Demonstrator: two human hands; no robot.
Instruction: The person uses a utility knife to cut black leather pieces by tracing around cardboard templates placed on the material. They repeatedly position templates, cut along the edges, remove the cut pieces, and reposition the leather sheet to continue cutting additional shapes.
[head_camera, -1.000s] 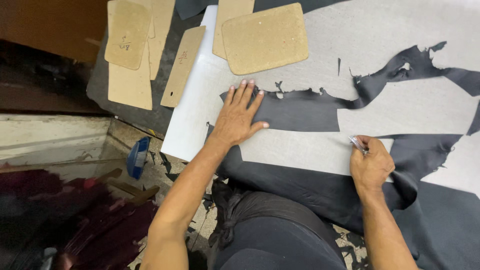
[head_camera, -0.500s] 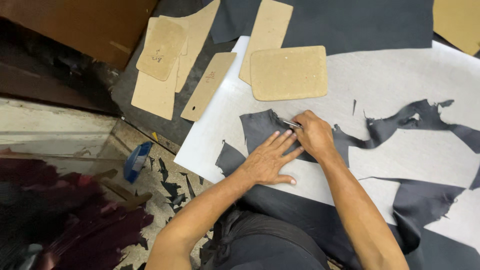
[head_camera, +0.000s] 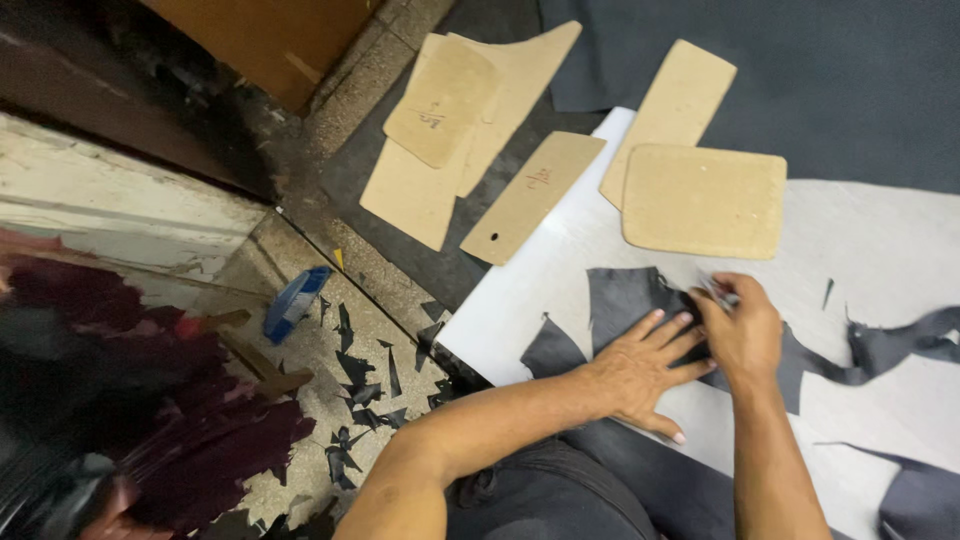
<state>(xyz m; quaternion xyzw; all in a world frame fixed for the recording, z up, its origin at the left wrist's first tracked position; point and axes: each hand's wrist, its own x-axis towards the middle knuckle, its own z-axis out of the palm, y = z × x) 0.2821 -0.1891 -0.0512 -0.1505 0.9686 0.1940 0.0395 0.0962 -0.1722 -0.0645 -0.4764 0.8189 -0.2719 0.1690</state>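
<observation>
Pressing dark grey leather, jagged-cut, L hand flat w/ fingers spread, R hand clamped on small blade

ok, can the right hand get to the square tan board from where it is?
Probably yes. The right hand holds a small tool just below the square tan board, with only bare white sheet between them. The left hand lies flat on the dark material, out of the way.

Leather sheet: was dark grey, plain, under the left hand.
Cutting board: was white, unpatterned.
Rectangular template: was tan, finely speckled.
Far-left templates: were light tan with small dark handwritten marks.
Floor offcuts: were black on speckled beige floor.
Tape roll: was blue.
Near-left heap: was dark maroon.
</observation>
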